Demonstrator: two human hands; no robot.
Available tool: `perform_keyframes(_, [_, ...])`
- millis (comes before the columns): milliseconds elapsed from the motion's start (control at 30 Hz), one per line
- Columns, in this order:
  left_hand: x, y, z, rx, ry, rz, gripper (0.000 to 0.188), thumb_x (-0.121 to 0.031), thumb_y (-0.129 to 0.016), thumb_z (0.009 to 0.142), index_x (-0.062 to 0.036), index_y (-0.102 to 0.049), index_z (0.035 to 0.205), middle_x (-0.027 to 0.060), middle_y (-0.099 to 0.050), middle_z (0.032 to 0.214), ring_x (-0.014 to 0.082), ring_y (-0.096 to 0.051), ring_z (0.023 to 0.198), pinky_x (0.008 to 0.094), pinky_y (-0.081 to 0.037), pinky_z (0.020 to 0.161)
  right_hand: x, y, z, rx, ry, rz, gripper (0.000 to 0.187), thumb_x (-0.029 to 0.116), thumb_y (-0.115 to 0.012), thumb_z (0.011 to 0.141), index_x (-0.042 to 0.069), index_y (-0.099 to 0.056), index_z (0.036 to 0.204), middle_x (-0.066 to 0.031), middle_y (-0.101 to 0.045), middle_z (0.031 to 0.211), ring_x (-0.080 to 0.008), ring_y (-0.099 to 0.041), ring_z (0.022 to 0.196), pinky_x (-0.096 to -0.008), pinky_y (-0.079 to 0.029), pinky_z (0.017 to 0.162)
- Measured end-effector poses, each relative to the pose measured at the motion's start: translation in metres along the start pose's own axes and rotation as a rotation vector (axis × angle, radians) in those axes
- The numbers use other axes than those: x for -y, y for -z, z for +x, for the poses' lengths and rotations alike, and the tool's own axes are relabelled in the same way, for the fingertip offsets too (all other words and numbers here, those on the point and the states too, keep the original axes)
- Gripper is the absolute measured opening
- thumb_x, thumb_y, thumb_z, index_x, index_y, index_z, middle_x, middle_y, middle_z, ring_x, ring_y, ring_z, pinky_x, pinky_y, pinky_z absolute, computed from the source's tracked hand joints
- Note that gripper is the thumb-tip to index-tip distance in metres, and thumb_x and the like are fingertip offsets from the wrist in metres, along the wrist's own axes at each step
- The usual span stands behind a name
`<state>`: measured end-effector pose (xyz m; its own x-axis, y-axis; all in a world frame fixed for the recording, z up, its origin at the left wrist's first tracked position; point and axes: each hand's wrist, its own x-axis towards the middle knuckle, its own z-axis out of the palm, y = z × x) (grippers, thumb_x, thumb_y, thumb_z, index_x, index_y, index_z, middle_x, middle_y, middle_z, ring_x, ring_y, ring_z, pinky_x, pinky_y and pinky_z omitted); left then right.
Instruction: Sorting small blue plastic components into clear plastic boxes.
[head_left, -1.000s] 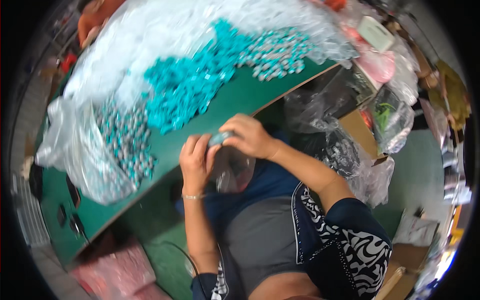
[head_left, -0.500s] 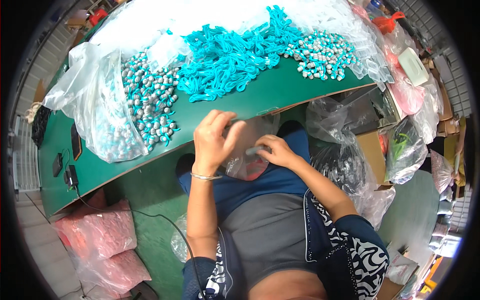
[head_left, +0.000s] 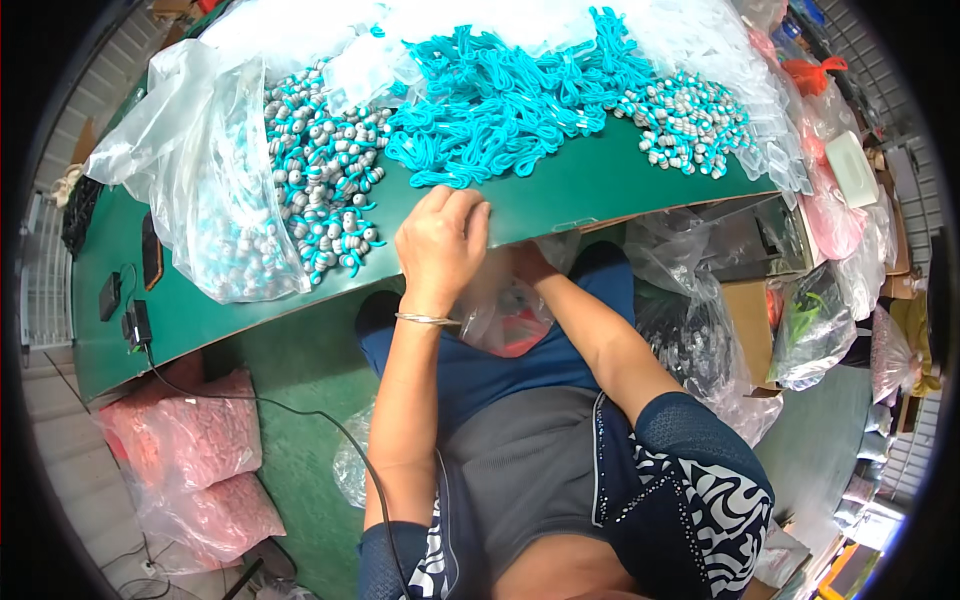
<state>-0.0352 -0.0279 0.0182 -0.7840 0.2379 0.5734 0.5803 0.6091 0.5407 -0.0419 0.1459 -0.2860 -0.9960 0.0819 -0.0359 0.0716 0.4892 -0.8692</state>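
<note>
My left hand (head_left: 438, 240) is at the front edge of the green table (head_left: 530, 205), fingers curled inward. Whatever they hold, if anything, stays hidden. Just beyond it lies a heap of turquoise cord bundles (head_left: 480, 130). My right hand (head_left: 528, 262) reaches below the table edge, at a clear plastic bag (head_left: 505, 318) between my legs with something red in its bottom; its fingers are out of sight. Grey-and-white striped beads with turquoise cord (head_left: 325, 160) are piled left of the cords. A similar pile of striped pieces (head_left: 690, 120) lies to the right.
A clear bag of the beads (head_left: 235, 215) slumps at the table's left. Clear plastic pieces (head_left: 785, 140) lie at the right end. A black cable (head_left: 290, 405) crosses beside my left arm. Pink-filled bags (head_left: 190, 440) and a cardboard box (head_left: 748, 325) flank me below.
My right hand has gone from above the bag to under the table edge, its fingers now hidden. My left hand has moved slightly up and right, its fingers more curled. The view has shifted.
</note>
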Motion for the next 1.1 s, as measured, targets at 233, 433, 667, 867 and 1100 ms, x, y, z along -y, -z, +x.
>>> perform_keyframes(233, [0.002, 0.001, -0.001, 0.014, 0.012, 0.012, 0.003, -0.011, -0.073, 0.082, -0.0099, -0.07, 0.083, 0.0071, -0.062, 0.075, 0.0284, -0.063, 0.066, 0.0384, -0.049, 0.058, 0.094, -0.064, 0.003, 0.252, 0.148, -0.001, 0.043, 0.029, -0.066, 0.09, 0.003, -0.058, 0.123, -0.0177, -0.064, 0.115, -0.0282, -0.065, 0.098, -0.0419, -0.05, 0.085])
perform_keyframes(433, [0.0, 0.002, 0.0, 0.021, 0.011, -0.007, 0.006, -0.011, -0.073, 0.08, -0.0089, -0.069, 0.084, 0.009, -0.061, 0.077, 0.0308, -0.063, 0.071, 0.0428, -0.05, 0.061, 0.127, -0.057, -0.001, 0.369, 0.128, 0.036, 0.035, 0.026, -0.065, 0.091, 0.002, -0.062, 0.115, -0.0178, -0.067, 0.109, -0.0301, -0.066, 0.099, -0.0423, -0.05, 0.086])
perform_keyframes(667, [0.001, -0.002, 0.0, 0.02, 0.136, -0.051, 0.008, -0.012, -0.069, 0.083, -0.009, -0.069, 0.091, 0.0106, -0.062, 0.083, 0.0346, -0.064, 0.075, 0.0448, -0.051, 0.064, 0.162, 0.079, -0.05, 0.785, 0.238, -0.131, 0.03, 0.026, -0.061, 0.094, 0.0, -0.066, 0.108, -0.014, -0.072, 0.099, -0.0275, -0.068, 0.095, -0.0397, -0.052, 0.085])
perform_keyframes(867, [0.007, -0.006, -0.005, -0.007, 0.143, 0.018, 0.009, -0.014, -0.066, 0.087, -0.0094, -0.068, 0.094, 0.0135, -0.062, 0.089, 0.0378, -0.065, 0.078, 0.0489, -0.051, 0.065, 0.328, 0.194, -0.043, 0.94, 0.627, 0.172, 0.013, 0.01, -0.067, 0.091, -0.001, -0.072, 0.097, -0.0089, -0.072, 0.09, -0.0189, -0.07, 0.081, -0.0317, -0.054, 0.071])
perform_keyframes(1100, [0.003, -0.006, -0.002, -0.08, 0.094, 0.029, 0.005, -0.01, -0.069, 0.084, -0.0087, -0.07, 0.088, 0.0104, -0.064, 0.085, 0.0338, -0.065, 0.075, 0.0429, -0.052, 0.064, 0.364, 0.101, 0.099, -0.344, 1.012, -0.584, 0.026, 0.01, -0.069, 0.078, 0.008, -0.068, 0.104, -0.0094, -0.065, 0.113, -0.0304, -0.055, 0.114, -0.0467, -0.042, 0.092])
